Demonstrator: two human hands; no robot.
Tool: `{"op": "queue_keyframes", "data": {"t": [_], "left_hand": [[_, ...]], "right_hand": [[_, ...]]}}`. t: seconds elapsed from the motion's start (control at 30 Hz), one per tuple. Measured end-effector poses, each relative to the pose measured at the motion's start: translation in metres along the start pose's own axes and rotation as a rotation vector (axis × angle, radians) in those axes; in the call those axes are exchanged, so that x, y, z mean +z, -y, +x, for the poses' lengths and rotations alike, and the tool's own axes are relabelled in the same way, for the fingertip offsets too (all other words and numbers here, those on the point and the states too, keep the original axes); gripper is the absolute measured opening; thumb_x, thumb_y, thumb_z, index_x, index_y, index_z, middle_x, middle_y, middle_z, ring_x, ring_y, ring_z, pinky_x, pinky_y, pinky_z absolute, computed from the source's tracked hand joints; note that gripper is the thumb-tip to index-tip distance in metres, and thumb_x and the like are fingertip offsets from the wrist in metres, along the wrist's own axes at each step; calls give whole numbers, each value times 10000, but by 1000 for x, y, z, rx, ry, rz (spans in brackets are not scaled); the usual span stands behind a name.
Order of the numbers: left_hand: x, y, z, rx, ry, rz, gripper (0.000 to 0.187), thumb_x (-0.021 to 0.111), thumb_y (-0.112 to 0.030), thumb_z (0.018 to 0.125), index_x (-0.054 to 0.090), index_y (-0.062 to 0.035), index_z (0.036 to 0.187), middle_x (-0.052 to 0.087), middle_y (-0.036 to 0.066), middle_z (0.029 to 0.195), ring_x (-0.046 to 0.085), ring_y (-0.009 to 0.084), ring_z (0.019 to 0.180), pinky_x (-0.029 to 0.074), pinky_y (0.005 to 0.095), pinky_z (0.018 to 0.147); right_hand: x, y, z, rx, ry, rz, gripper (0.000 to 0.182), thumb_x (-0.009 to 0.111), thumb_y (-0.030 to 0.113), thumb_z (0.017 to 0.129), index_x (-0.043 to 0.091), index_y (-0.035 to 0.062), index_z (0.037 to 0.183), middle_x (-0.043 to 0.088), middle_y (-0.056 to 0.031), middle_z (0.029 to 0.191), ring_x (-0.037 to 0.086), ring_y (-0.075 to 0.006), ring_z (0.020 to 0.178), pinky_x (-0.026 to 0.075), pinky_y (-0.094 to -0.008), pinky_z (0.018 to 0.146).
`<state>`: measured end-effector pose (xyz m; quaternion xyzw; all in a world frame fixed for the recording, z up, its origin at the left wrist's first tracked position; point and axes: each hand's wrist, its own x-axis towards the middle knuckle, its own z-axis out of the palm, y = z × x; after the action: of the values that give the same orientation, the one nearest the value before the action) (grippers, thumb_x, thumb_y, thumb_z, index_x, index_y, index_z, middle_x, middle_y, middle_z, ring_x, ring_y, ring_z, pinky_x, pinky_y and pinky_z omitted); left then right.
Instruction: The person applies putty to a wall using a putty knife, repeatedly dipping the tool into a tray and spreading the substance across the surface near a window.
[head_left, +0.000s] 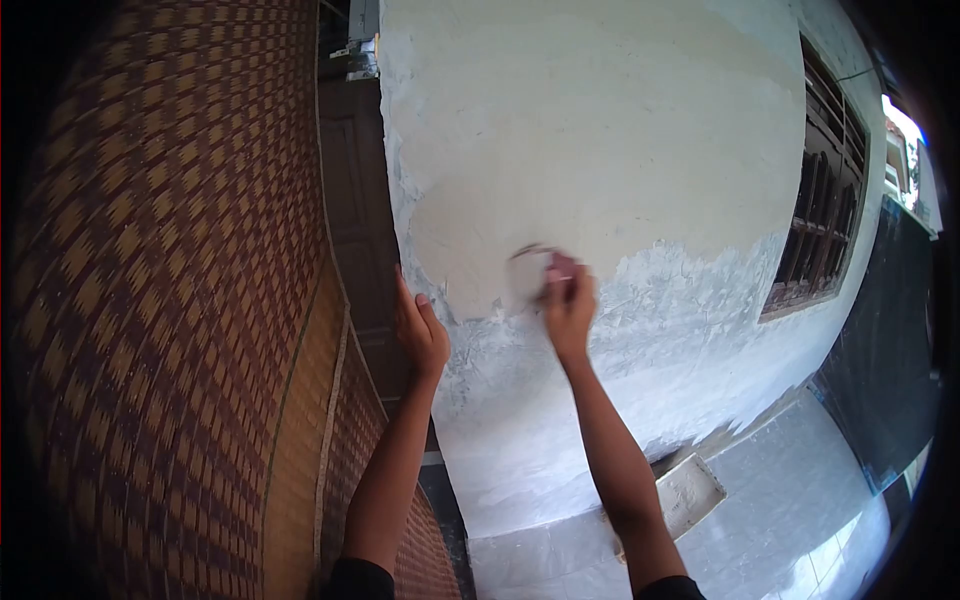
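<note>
My right hand (570,308) is closed around the dark red grip of a flat scraper (530,275), held against the wall. Motion smears the scraper's pale face and dark edge, so I cannot tell its exact shape. The wall (560,130) is smooth and cream-coloured above, with rough grey-white patches below and along its left edge. A slightly darker, smooth patch lies just left of the scraper. At the wall's left corner my left hand (424,325) rests with fingers stretched upward and thumb apart, holding nothing.
A woven brown-and-tan mat (190,250) hangs close on the left, beside a dark wooden door (355,200). On the tiled floor (770,490) stands a shallow rectangular tray (692,495) with whitish residue. To the right are a barred window (820,190) and a dark panel (885,340).
</note>
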<state>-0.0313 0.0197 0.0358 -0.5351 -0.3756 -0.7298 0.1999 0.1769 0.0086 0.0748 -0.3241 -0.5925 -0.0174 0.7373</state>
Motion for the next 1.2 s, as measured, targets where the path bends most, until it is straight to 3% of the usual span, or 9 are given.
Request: {"op": "queue_keyframes", "data": {"t": [0.07,0.17,0.3,0.43,0.63,0.77,0.97,1.1,1.2], "left_hand": [[1,1,1,17,3,29,463,369,-107,992,321,58,1422,428,269,1403,449,418,1271,374,441,1032],[1,-5,1,-36,11,2,461,367,-104,994,321,61,1422,426,271,1404,445,416,1276,366,443,1038],[-2,-6,2,-14,23,-21,463,369,-96,990,320,60,1423,425,273,1404,447,416,1274,368,441,1037],[0,-2,2,21,11,4,465,372,-88,987,317,63,1423,422,274,1406,448,416,1273,371,441,1035],[-3,-5,0,11,25,-16,469,378,-84,985,314,60,1427,419,272,1410,449,413,1274,376,441,1031],[-3,-7,2,-30,41,-7,470,375,-92,990,307,66,1427,411,272,1416,442,412,1281,371,441,1040],[-4,-3,-1,-51,80,-51,476,342,-88,1000,271,62,1446,357,261,1458,369,383,1348,304,420,1092],[-1,-1,3,42,18,-18,471,376,-91,989,309,70,1426,415,267,1417,441,415,1280,373,441,1032],[0,-6,1,-10,10,-4,466,374,-92,990,315,72,1422,417,269,1414,446,418,1275,370,441,1039]], "right_hand": [[-10,15,10,289,-271,400,248,595,236,946,577,14,1054,611,-130,925,589,-202,844,476,-361,733],[4,11,-14,245,2,257,235,589,224,946,575,16,1053,609,-148,939,595,-219,830,477,-359,711],[22,8,-28,-195,119,-70,205,609,225,919,560,30,957,524,-151,838,483,-287,763,379,-406,687],[-10,13,-8,278,-283,374,261,593,235,953,557,-7,1042,589,-127,914,587,-199,791,507,-332,683],[20,15,-46,-148,170,-153,207,596,187,934,577,15,1046,576,-170,926,511,-252,798,431,-356,683],[-14,-6,-22,326,-276,316,262,559,240,967,561,-11,1042,585,-156,943,577,-230,856,476,-369,730],[17,4,-52,-82,227,-79,284,592,240,941,573,3,1096,566,-157,942,525,-263,826,422,-385,717],[-15,-33,-19,376,-260,275,307,569,273,956,570,-15,1063,593,-174,979,566,-284,964,454,-394,844],[-10,4,-13,256,-181,316,278,567,248,956,569,-15,1047,574,-161,941,556,-281,905,448,-384,783]]}}
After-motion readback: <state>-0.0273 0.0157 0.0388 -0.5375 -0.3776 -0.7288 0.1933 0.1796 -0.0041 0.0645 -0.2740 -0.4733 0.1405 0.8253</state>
